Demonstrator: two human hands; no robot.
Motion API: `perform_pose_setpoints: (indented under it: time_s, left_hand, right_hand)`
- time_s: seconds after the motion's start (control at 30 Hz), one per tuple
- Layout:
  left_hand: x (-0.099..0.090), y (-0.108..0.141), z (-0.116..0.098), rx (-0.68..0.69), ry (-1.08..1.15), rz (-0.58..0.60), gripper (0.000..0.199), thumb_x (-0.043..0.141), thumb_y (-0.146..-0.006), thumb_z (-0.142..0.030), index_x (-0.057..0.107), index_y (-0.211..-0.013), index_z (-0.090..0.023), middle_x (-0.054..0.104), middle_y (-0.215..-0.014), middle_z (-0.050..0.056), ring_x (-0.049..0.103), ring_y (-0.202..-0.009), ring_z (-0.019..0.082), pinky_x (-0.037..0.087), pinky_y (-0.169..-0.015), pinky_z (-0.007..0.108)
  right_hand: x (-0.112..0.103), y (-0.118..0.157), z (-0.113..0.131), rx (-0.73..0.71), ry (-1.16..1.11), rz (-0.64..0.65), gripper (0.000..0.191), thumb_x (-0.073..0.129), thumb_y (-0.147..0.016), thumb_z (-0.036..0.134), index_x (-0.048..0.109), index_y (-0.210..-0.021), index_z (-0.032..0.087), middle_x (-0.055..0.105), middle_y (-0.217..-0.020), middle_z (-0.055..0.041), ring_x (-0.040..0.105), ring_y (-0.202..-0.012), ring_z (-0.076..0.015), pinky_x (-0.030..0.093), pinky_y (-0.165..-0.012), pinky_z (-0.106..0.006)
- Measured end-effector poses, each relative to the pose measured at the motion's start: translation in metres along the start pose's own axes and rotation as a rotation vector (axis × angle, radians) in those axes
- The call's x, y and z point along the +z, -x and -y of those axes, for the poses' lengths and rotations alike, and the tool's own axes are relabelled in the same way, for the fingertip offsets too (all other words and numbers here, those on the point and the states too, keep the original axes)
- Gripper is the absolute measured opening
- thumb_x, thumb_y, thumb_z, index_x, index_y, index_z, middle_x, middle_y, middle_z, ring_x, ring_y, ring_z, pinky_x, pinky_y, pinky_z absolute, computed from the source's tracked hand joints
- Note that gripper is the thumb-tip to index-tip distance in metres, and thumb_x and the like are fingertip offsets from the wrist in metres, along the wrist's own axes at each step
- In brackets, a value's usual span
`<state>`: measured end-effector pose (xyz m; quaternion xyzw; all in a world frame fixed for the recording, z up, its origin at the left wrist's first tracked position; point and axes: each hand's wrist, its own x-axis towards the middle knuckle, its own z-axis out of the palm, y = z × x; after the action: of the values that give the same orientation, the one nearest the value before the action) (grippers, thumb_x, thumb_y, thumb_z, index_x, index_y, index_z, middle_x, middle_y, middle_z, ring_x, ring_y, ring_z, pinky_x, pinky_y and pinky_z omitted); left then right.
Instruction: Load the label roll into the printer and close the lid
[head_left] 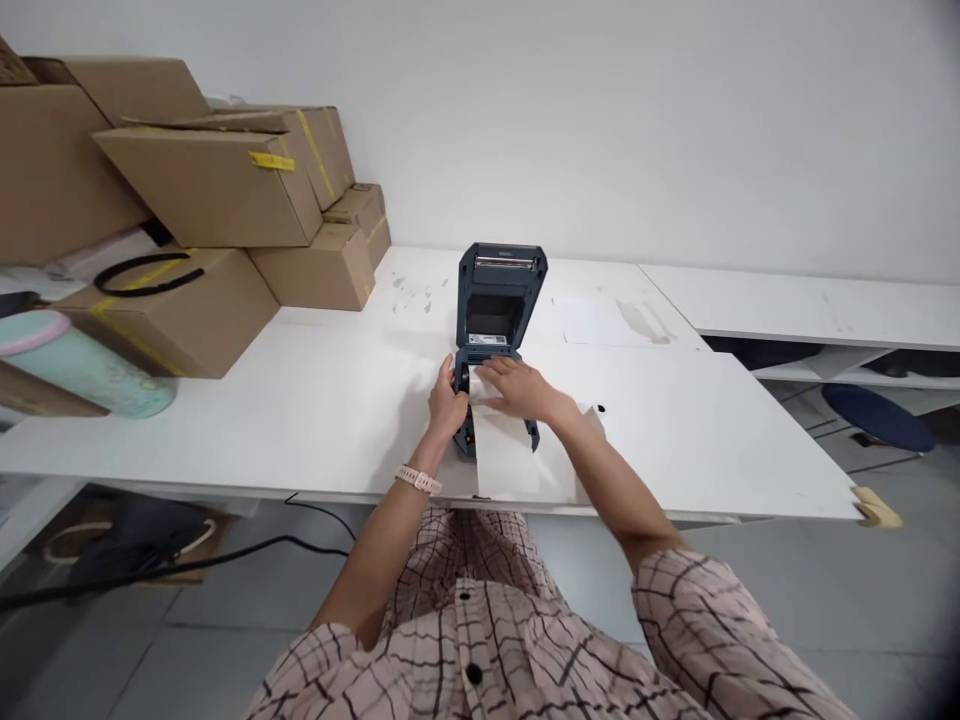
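Label printer (499,300) lid up on desk (337,400) | left hand (448,402) gripping its side | right hand (517,388) flat on label roll (480,383)

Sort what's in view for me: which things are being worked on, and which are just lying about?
In use:
- dark blue-grey plastic device, lid raised; left hand at its side
- white paper strip hanging from it, right hand at its upper end

Lying about:
- brown cardboard boxes
- mint-green, pink-rimmed cylindrical container
- black curved band
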<state>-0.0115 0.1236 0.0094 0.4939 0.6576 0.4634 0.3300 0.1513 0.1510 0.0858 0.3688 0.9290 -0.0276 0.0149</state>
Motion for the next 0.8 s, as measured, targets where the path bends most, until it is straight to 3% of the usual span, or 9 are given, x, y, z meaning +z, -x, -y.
perform_pose_setpoints:
  time_s: [0.13, 0.23, 0.63, 0.8]
  left_hand:
    - [0.001, 0.001, 0.003, 0.026, 0.056, 0.004, 0.086, 0.052, -0.073, -0.003, 0.035, -0.155, -0.023, 0.06, -0.145, 0.008, 0.058, -0.131, 0.024, 0.043, -0.114, 0.041]
    - [0.001, 0.001, 0.004, 0.035, 0.079, -0.008, 0.085, 0.051, -0.072, -0.001, 0.038, -0.154, -0.021, 0.058, -0.147, 0.009, 0.057, -0.132, 0.024, 0.042, -0.116, 0.041]
    - [0.004, -0.003, 0.008, 0.035, 0.141, -0.003, 0.079, 0.051, -0.073, -0.003, 0.043, -0.15, -0.019, 0.056, -0.149, 0.009, 0.057, -0.133, 0.022, 0.043, -0.115, 0.037]
    - [0.001, 0.023, -0.001, -0.058, 0.24, 0.005, 0.072, 0.058, -0.085, -0.02, 0.034, -0.154, -0.015, 0.044, -0.157, 0.016, 0.045, -0.144, 0.027, 0.038, -0.118, 0.041]
  right_hand:
    - [0.034, 0.059, 0.029, -0.002, -0.126, -0.172, 0.052, 0.043, -0.104, 0.043, 0.046, -0.15, 0.018, 0.045, -0.157, -0.015, 0.041, -0.147, -0.0306, 0.04, -0.117, -0.049]
    - [0.051, 0.077, 0.046, 0.058, -0.143, -0.226, 0.053, 0.043, -0.104, 0.043, 0.048, -0.149, 0.015, 0.041, -0.159, -0.0179, 0.039, -0.148, -0.0322, 0.037, -0.12, -0.051]
    - [0.057, 0.077, 0.056, 0.088, -0.105, -0.267, 0.054, 0.044, -0.104, 0.043, 0.047, -0.15, 0.013, 0.039, -0.16, -0.0183, 0.037, -0.149, -0.0331, 0.037, -0.121, -0.049]
    - [0.063, 0.075, 0.056, 0.073, -0.143, -0.313, 0.054, 0.043, -0.104, 0.044, 0.047, -0.15, 0.015, 0.039, -0.16, -0.0176, 0.037, -0.149, -0.0335, 0.039, -0.118, -0.053]
